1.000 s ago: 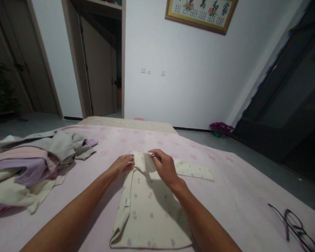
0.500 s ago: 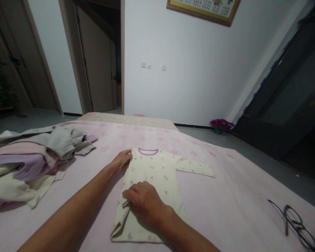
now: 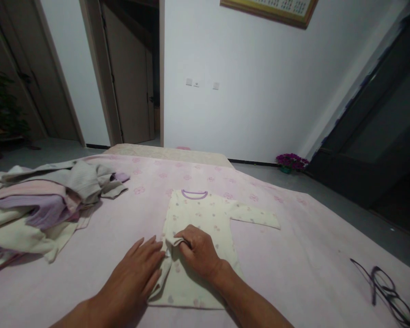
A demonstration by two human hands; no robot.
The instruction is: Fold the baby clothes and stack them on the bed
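A small cream long-sleeved shirt (image 3: 205, 218) with a purple neckline and scattered prints lies flat, its neck pointing away from me. One sleeve stretches out to the right; the left sleeve is folded in along the side. My right hand (image 3: 200, 250) pinches a bit of the folded sleeve fabric over the shirt's left half and lifts it slightly. Against the shirt's lower left edge rests my left hand (image 3: 136, 269), palm down with its fingers stretched out, fingertips touching the cloth.
A pink flowered cover (image 3: 294, 255) spreads under the shirt. To the left lies a heap of clothes (image 3: 54, 200) in grey, pink, purple and cream. Black-framed glasses (image 3: 384, 287) lie at the right. Purple flowers (image 3: 291, 161) stand on the floor by the wall.
My left hand has come back from near the shirt's left shoulder to its lower left edge. My right hand has moved slightly up and right, raising the pinched fabric.
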